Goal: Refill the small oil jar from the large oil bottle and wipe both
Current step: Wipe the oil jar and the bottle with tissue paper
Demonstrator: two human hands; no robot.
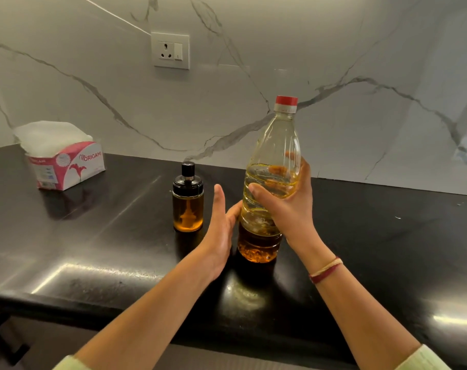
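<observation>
Bottle [271, 180] upright on counter [387, 249], cap [286, 100] on, right of jar [187, 201].
R hand [285, 201] wraps its middle; L hand [221, 231], fingers straight, touches lower side. Steady base w/ L before uncapping.

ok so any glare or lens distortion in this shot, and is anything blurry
Head view: glare streaks sit on the glossy black countertop at lower left and lower right, which also mirrors the large oil bottle below its base. Head view: the wide-angle lens bends the counter's edges. Head view: the small oil jar, left hand and right hand look sharp, nothing plainly blurred.
</observation>
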